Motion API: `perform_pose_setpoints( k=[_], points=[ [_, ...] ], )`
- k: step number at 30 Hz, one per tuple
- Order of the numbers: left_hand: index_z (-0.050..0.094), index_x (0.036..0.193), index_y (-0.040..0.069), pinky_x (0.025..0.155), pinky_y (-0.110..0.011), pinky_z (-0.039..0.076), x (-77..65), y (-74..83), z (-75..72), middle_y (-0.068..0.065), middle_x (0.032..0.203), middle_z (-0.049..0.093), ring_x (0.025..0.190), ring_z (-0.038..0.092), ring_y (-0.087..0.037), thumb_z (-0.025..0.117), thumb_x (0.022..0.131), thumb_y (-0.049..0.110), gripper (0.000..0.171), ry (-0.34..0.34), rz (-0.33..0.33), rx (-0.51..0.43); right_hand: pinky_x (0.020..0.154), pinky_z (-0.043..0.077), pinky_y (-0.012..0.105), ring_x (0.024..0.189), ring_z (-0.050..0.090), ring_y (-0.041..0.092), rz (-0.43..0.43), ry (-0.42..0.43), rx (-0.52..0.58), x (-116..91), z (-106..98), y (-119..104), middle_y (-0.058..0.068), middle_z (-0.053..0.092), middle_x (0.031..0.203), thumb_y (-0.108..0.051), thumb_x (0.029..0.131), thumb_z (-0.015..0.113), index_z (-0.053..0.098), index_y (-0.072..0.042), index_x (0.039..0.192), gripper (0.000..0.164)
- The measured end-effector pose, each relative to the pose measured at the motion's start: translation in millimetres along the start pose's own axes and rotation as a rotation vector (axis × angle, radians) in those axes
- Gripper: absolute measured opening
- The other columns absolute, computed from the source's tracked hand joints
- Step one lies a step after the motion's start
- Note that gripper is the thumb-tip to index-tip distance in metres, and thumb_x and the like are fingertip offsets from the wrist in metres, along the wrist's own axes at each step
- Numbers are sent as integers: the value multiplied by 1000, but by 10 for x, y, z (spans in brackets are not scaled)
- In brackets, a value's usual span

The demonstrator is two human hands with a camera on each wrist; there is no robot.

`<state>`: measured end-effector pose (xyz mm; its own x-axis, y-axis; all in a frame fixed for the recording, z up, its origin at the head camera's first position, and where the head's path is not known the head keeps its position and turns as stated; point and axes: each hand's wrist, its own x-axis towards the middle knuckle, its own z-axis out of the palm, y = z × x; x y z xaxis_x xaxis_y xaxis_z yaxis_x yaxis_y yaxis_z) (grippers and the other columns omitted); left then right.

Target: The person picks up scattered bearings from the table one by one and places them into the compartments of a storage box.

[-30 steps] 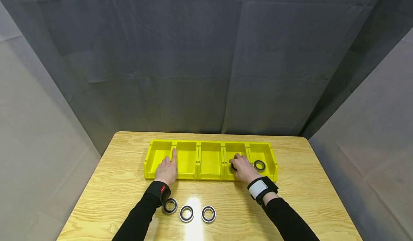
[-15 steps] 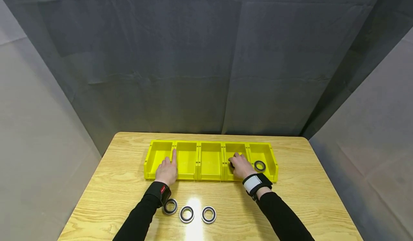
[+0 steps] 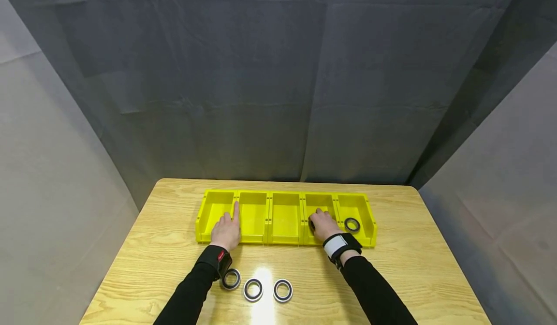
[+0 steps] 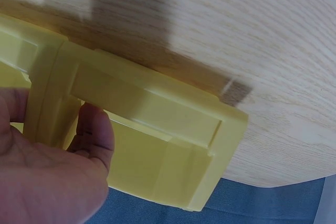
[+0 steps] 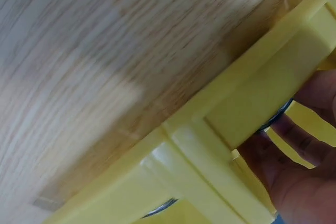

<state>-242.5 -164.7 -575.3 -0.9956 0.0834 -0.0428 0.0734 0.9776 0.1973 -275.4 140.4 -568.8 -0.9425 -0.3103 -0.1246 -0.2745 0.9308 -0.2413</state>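
A row of joined yellow bins (image 3: 285,218) lies on the table, with five compartments side by side. At the divider between its two leftmost compartments, my left hand (image 3: 225,230) grips the bin wall, thumb on one side and fingers on the other, index finger stretched along the divider. My right hand (image 3: 325,226) reaches into the second compartment from the right and holds a ball bearing (image 5: 275,116) low behind the front lip. Most of that bearing is hidden by the hand and lip. Another bearing (image 3: 346,225) lies in the rightmost compartment.
Three more bearings lie on the table in front of the bins: a left bearing (image 3: 238,279) by the left wrist, a middle bearing (image 3: 245,290) and a right bearing (image 3: 276,291). A grey curtain (image 3: 243,97) hangs behind the wooden table (image 3: 391,267), with pale side panels.
My right wrist and forearm have swung a little to the left while the fingers stay at the bearing in the same compartment. The left hand keeps its place.
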Motion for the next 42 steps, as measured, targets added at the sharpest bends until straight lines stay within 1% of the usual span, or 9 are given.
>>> perform_pose_setpoints(
  k=[4,7,14,19,23,29,33,38,42],
  points=[
    [15,161,7,81,-43,47,-4,17,-26,-22,108,52,91,53,-31,60,98,14,78,-19,-4,-3,82,53,51,91,60,40,4,15,-10,2,22,3,19,63,98,6,86,71,73,-5,93,14],
    [15,161,7,80,-42,46,-9,20,-34,-23,109,53,92,52,-32,60,98,15,78,-28,-7,-5,84,53,51,91,61,39,-12,24,-28,7,31,11,19,64,99,6,86,70,73,-5,99,17],
    [15,161,7,80,-42,46,-17,18,-52,-24,110,53,92,53,-32,59,98,14,77,-30,-5,-13,105,48,53,123,58,43,-60,91,-26,-74,-56,0,25,62,130,1,87,72,70,-2,121,35],
    [14,162,7,81,-43,47,-24,24,-70,-23,108,52,90,53,-32,57,99,13,77,-27,-8,-15,110,44,53,131,54,42,-57,238,21,-166,-109,53,24,59,137,-13,92,72,69,-2,124,34],
    [16,161,6,79,-42,47,-26,28,-79,-23,106,52,87,52,-31,58,98,13,76,-17,-4,-21,115,37,57,136,47,45,-30,388,93,-211,-95,165,26,56,140,-15,94,68,66,1,126,36],
    [17,161,5,77,-41,46,-35,24,-74,-23,104,52,85,50,-30,56,99,11,73,-11,4,-18,106,41,59,134,40,49,138,532,169,-229,-2,362,30,42,146,-15,94,66,52,1,141,51],
    [17,161,5,77,-41,45,-35,18,-72,-23,104,52,85,51,-30,56,98,11,74,-12,6,-13,92,47,55,124,40,48,242,507,207,-208,36,420,31,39,141,-19,96,65,40,0,150,62],
    [17,161,6,78,-41,46,-29,21,-68,-23,104,52,85,50,-30,55,99,11,74,-12,2,-16,80,52,56,114,50,47,318,374,280,-180,20,407,32,42,136,-27,102,55,24,-2,157,69],
    [15,161,6,79,-42,46,-31,28,-70,-23,105,52,86,51,-31,57,98,12,76,-13,-1,-17,70,52,54,97,59,46,344,289,284,-155,4,397,35,46,134,-28,105,46,16,-1,159,67]
  ],
)
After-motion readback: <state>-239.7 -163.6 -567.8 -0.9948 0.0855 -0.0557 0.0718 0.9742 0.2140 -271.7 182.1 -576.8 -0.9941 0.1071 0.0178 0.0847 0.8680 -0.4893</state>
